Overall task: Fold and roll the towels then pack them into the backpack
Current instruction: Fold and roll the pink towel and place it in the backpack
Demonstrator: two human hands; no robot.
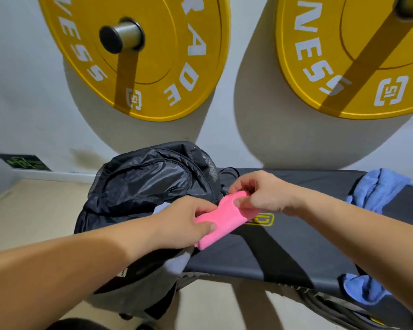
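The pink towel (pixel 222 221) is seen rolled into a short, tight cylinder and is held slantwise just beside the backpack (pixel 148 184), above the left end of the bench (pixel 284 246). Its lower end is gripped by the left hand (pixel 184 220), thumb on top and fingers curled beneath, prob. so the roll is kept from springing open. Its upper end is pinched by the right hand (pixel 260 194) w/ thumb and fingertips, the other fingers bent. The loose edge is likely being tucked or steadied there before packing.

The black backpack is laid on the bench end w/ its front up, close to the hands, so only a short reach is needed. Whether its zip is open cannot be told, as that part is hidden by the left hand.

A blue towel (pixel 377 186) is left crumpled at the right end of the bench, not yet folded, and is draped over the near edge. A scrap of pink is glimpsed at the far right, too little to identify. Behind, two yellow weight plates (pixel 153 55) are hung on wall pegs.
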